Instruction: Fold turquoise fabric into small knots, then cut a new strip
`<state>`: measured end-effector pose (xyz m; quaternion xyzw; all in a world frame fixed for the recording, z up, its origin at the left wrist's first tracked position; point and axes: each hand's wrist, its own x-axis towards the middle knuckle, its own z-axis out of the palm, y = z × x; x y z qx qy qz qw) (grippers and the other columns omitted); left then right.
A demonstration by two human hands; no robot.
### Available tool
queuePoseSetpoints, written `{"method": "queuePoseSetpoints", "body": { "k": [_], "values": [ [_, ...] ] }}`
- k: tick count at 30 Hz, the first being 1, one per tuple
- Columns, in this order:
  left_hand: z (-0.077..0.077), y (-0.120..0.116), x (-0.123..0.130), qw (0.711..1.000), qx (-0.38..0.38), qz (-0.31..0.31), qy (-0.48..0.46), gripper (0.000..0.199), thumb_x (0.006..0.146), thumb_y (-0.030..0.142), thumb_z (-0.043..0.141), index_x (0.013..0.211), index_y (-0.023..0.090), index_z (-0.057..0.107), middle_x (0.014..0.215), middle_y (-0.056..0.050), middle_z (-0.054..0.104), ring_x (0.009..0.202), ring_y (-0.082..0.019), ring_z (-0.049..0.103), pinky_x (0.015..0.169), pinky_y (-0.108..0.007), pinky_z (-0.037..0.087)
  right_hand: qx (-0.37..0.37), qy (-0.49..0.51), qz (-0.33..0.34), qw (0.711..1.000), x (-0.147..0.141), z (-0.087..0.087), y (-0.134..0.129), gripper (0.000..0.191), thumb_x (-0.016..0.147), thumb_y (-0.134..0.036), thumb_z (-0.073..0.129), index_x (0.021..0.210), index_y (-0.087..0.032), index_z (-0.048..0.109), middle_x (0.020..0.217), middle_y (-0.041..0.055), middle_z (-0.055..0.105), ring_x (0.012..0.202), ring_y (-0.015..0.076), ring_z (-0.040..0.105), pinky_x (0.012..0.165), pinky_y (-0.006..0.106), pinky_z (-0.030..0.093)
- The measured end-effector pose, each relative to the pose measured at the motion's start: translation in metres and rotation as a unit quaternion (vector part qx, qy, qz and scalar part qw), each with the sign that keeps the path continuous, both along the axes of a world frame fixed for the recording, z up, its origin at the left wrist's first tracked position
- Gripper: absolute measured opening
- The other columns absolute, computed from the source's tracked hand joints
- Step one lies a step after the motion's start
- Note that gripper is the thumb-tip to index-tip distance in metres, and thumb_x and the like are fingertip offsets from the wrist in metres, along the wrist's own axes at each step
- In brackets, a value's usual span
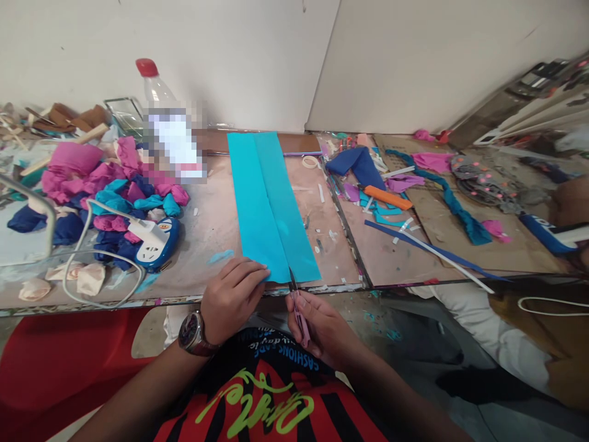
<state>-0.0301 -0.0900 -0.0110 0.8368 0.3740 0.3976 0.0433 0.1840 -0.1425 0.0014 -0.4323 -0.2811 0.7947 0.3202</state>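
A long turquoise sheet [271,209], paper or fabric, lies lengthwise on the table with a crease or slit running down its middle. My left hand [232,294] is closed on its near left corner, with the thumb hidden. In my right hand [317,322] is a pair of scissors [299,310] with pink handles and dark blades. Those blades meet the sheet's near edge at the foot of the middle line. Whether they are apart or closed I cannot tell.
Left stand a red-capped bottle [159,86], a bundle of pink and blue cloth pieces [110,184] and a blue-white power strip [159,242] with a looping cable. Rightward lie an orange-handled cutter [388,197], a tape ring [310,162], blue strips [427,245] and another person's arm [573,205].
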Motion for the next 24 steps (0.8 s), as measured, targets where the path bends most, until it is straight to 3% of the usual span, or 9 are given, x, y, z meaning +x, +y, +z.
{"method": "queuePoseSetpoints", "body": {
  "k": [24],
  "values": [
    [0.0007, 0.0006, -0.0010, 1.000, 0.003, 0.006, 0.018, 0.019, 0.091, 0.009, 0.071, 0.106, 0.020, 0.068, 0.111, -0.006, 0.078, 0.106, -0.025, 0.068, 0.099, -0.043, 0.057, -0.011, 0.036, -0.028, 0.999, -0.0031, 0.0008, -0.0075, 0.047, 0.092, -0.065, 0.067, 0.097, -0.020, 0.057, 0.056, -0.0067, 0.059, 0.034, 0.0039, 0.030, 0.031, 0.016, 0.019]
  ]
}}
